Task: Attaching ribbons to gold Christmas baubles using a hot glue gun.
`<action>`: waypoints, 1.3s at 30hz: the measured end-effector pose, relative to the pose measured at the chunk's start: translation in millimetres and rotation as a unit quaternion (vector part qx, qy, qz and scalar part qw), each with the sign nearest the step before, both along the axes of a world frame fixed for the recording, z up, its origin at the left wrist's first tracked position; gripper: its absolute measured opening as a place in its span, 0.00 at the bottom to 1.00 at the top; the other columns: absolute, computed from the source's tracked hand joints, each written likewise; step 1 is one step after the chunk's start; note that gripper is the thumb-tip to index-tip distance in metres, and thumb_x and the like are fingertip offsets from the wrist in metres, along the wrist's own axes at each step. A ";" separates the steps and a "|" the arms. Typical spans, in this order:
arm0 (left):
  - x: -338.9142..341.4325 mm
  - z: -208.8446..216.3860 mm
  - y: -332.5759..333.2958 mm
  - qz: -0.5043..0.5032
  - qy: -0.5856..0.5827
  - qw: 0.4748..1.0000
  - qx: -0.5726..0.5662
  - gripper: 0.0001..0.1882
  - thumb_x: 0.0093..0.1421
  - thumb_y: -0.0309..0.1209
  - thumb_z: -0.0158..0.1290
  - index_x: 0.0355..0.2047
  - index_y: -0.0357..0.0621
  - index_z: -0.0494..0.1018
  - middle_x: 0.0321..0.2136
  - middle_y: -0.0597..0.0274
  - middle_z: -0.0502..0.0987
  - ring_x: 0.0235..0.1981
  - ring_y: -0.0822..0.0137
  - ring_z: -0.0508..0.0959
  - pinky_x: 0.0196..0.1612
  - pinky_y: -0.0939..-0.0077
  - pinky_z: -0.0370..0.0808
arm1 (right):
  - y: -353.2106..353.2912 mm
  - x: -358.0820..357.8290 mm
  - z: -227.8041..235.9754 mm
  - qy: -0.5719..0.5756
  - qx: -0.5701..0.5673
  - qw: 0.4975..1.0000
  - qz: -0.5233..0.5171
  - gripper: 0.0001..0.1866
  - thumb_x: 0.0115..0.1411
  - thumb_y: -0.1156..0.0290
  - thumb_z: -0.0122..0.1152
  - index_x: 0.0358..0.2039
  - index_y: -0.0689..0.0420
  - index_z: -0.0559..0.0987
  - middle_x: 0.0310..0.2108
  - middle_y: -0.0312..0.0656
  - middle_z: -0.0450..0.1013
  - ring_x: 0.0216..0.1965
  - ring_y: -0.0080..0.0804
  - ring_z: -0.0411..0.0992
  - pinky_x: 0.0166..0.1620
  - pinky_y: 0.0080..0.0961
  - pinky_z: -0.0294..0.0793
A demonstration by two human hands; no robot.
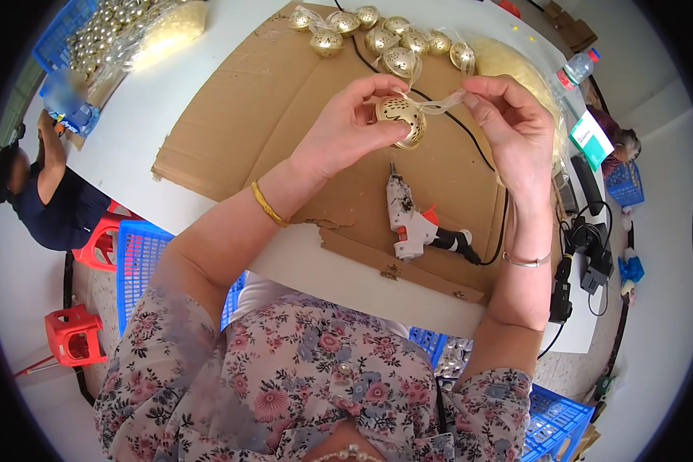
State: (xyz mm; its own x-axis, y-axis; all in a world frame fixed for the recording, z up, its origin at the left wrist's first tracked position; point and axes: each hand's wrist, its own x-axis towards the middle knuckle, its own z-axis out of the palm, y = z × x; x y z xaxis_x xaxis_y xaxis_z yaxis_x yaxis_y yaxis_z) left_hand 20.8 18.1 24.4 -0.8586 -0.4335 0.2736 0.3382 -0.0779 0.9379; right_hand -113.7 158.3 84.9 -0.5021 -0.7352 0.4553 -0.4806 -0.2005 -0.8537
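Note:
Between the thumb and fingers of my left hand (354,123) is a gold bell ornament (401,122) with dark cut-out marks. A sheer white ribbon (441,103) runs from its top to my right hand (510,123), whose thumb and forefinger pinch the far end. Both hands are raised over a brown cardboard sheet (246,115). Below them on the cardboard lies a white glue gun (410,219) with a red trigger, its dark-smeared nozzle pointing away from me. Several more gold bell ornaments (400,60) with ribbons are grouped at the cardboard's far edge.
A black cable (481,150) crosses the cardboard. At the far left, a blue basket (54,42) holds many metallic balls. On the right are a plastic bottle (577,69), a green-and-white box (590,138) and black power adapters (593,250). Another person (42,185) sits at the left.

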 end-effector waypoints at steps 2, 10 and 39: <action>0.6 3.3 3.1 0.004 0.005 1.000 -0.010 0.26 0.48 0.23 0.56 0.48 0.42 0.61 0.38 0.62 0.69 0.38 0.73 0.70 0.40 0.78 0.71 | -0.1 -0.5 -0.9 0.001 0.007 1.000 -0.004 0.08 0.53 0.83 0.54 0.35 0.64 0.77 0.29 0.34 0.73 0.32 0.18 0.70 0.39 0.14 0.70; -3.5 -4.7 -0.5 -0.001 0.055 0.997 -0.055 0.21 0.51 0.19 0.51 0.47 0.42 0.65 0.37 0.64 0.70 0.37 0.76 0.70 0.38 0.82 0.69 | 0.9 5.3 6.3 -0.052 0.014 0.999 0.003 0.08 0.54 0.82 0.54 0.35 0.65 0.76 0.29 0.37 0.74 0.32 0.20 0.72 0.38 0.14 0.72; 0.5 -7.7 4.5 -0.134 -0.017 0.987 0.083 0.16 0.55 0.24 0.44 0.45 0.38 0.67 0.36 0.63 0.73 0.38 0.74 0.73 0.40 0.77 0.72 | 6.9 0.3 15.3 -0.112 0.027 0.992 0.044 0.09 0.54 0.78 0.57 0.37 0.63 0.77 0.27 0.35 0.72 0.24 0.16 0.66 0.29 0.11 0.68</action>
State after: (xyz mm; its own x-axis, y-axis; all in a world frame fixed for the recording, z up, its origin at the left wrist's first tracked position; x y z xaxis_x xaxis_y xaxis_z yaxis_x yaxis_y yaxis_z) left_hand 21.2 22.7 16.6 -0.9562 -0.2251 0.1873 0.2531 -0.3135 0.9153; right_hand -113.4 165.2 100.2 -0.5199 -0.8005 0.2982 -0.2598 -0.1845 -0.9479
